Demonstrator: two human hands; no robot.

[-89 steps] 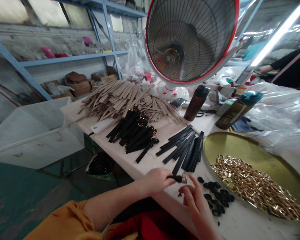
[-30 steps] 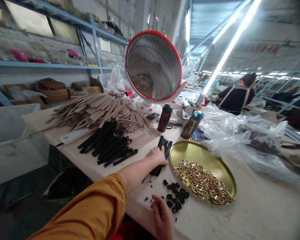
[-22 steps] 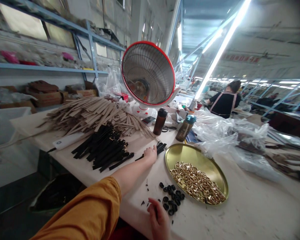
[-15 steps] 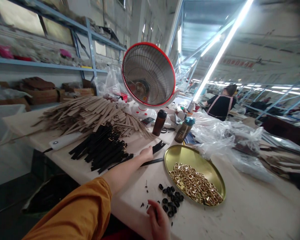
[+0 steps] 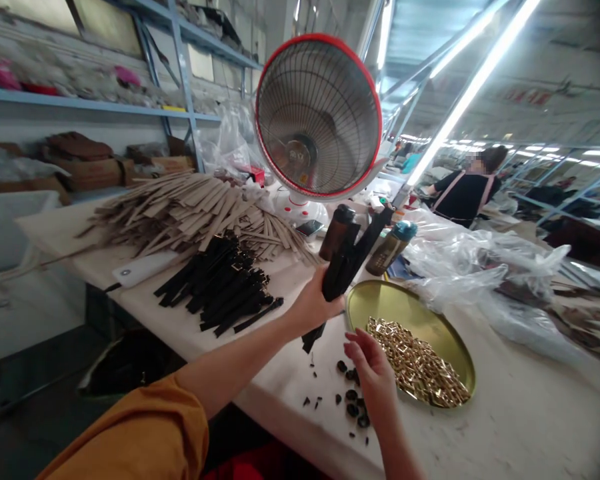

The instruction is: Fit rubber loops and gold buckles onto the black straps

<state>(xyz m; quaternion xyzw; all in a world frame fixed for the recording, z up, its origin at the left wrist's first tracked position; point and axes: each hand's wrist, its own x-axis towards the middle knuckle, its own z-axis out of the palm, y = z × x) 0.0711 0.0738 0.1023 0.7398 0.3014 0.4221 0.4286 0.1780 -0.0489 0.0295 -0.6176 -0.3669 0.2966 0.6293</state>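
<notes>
My left hand [image 5: 313,303] is closed round a bundle of black straps [image 5: 350,263], raised above the table with the long ends pointing up and away. One end hangs below the fist. My right hand [image 5: 375,373] holds nothing I can see; its fingers are partly curled and apart, just below the straps. Beside it is an oval gold tray [image 5: 385,297] with a heap of small gold metal fittings [image 5: 420,363]. Small round black pieces [image 5: 353,408] lie to the left of the right hand, partly hidden by it. A pile of black straps [image 5: 230,287] with gold fittings lies left of my left hand.
Beige strips [image 5: 180,207] are heaped at the back left, near a white bar-shaped device [image 5: 145,269]. A red-rimmed fan-shaped heater [image 5: 320,120] stands behind two bottles, one brown [image 5: 333,233], one blue-capped [image 5: 393,248]. Plastic bags [image 5: 485,267] cover the right. A person [image 5: 465,190] is farther back.
My left hand has lifted the black straps off the table and brought them closer and to the right. My right hand has risen forward to the tray's edge. The view has shifted slightly.
</notes>
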